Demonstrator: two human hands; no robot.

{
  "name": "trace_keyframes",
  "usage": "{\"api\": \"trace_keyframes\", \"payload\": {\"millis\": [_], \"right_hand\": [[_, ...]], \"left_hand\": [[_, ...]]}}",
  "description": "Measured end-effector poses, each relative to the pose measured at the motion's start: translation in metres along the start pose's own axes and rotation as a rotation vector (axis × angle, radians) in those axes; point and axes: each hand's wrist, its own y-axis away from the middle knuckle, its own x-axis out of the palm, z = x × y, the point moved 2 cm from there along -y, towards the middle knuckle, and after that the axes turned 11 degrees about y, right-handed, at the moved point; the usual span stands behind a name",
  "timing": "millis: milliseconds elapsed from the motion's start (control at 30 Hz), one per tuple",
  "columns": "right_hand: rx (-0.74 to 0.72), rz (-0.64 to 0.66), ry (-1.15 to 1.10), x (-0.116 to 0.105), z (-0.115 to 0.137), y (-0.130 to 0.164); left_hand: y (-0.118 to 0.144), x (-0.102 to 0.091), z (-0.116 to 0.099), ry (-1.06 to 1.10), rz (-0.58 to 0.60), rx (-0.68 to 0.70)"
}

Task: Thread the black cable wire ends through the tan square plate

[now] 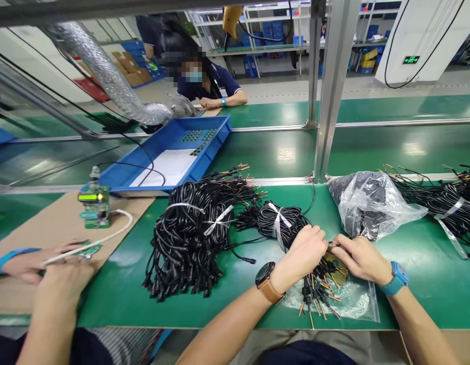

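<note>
Pinching: both hands' fingers clamped on one short wire between them
left hand point(303, 252): on wire point(329, 247)
right hand point(358, 258): on wire's other end
loose wires point(319, 292): below fingers, on clear bag point(356, 301)
cable bundle point(277, 220): just beyond left fingers, on table point(417, 284)
step: sorting single wire; next needs steady pull free

Hardly any writing here can be read. High on the white pillar point(417, 40), far to the right of the metal post point(331, 91), hangs a green exit sign point(410, 60) with a pale arrow and figure; its characters are too small to make out. Left of the post, past the blue tray point(219, 133), a small circuit board point(94, 203) carries a lit yellow-green display point(91, 197), its characters blurred.
</note>
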Motion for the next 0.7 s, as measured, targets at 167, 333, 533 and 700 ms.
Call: {"api": "trace_keyframes", "payload": {"millis": [167,333,533,700], "right_hand": [[0.053,-0.082,-0.042,-0.001,-0.002,0.000],[0.044,-0.034,0.030,0.002,0.000,-0.003],[0.062,-0.053,0.024,0.005,-0.001,-0.003],[0.181,-0.262,-0.212,-0.002,-0.008,0.001]], "left_hand": [[-0.005,0.006,0.004,0.020,0.038,0.001],[-0.009,0.012,0.006,0.036,0.057,-0.004],[-0.009,0.016,0.006,0.017,0.053,-0.009],[-0.004,0.014,0.005,0.007,-0.028,0.000]]}}
